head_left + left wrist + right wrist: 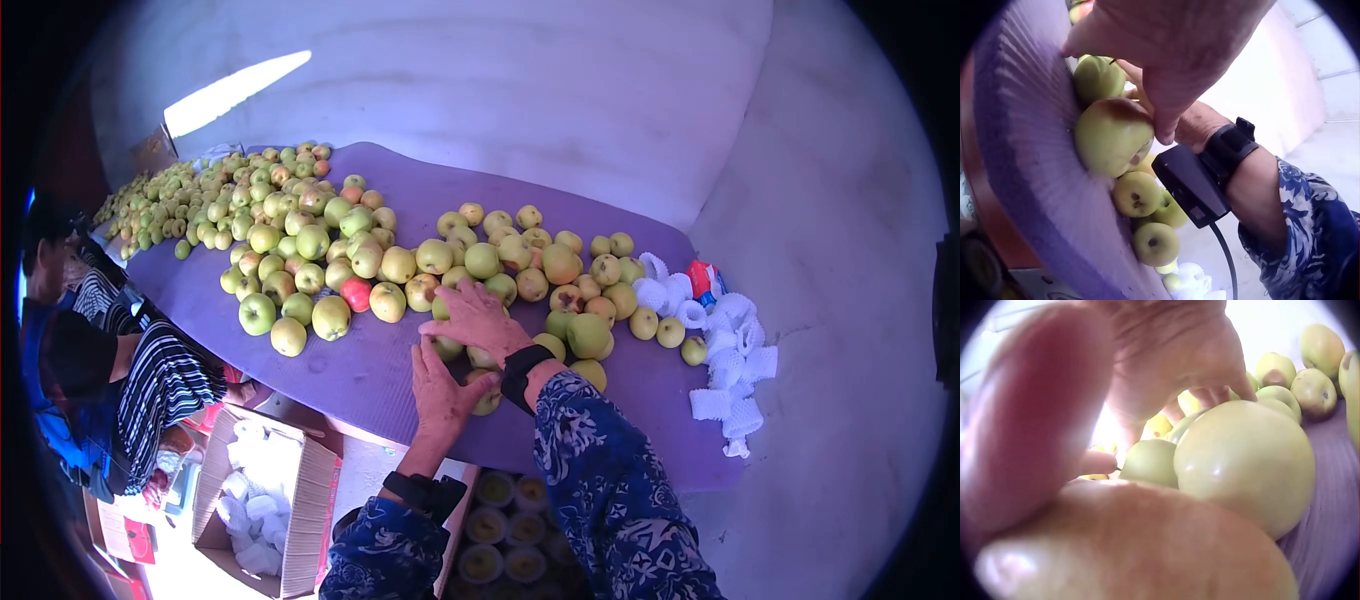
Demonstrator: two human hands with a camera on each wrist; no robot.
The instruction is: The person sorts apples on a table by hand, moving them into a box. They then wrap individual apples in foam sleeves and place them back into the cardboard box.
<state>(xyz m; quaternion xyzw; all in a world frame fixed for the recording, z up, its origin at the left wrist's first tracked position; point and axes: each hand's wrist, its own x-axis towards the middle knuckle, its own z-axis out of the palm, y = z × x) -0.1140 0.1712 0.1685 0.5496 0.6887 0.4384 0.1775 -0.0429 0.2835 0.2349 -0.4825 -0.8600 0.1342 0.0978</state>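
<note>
Yellow-green apples lie in a broad spread on a purple padded table [370,385]. My left hand [442,395] has its fingers extended along the near side of a few apples, its thumb reaching over an apple [486,402] at the table's front. In the left wrist view that blushed apple [1110,140] shows dark marks, and the thumb overlaps its edge. From the far side my right hand [480,322] reaches over the same group, fingers spread. Between the hands sit green apples [447,349], partly hidden. A large pale apple [1244,465] stands close below the right hand in its wrist view.
One red apple [356,293] stands out left of my hands. White foam nets [735,370] and a red-blue packet [703,280] lie at the right end. Below are a carton [312,510] of foam nets and cupped fruit [505,530]. Another person [165,390] sits at left.
</note>
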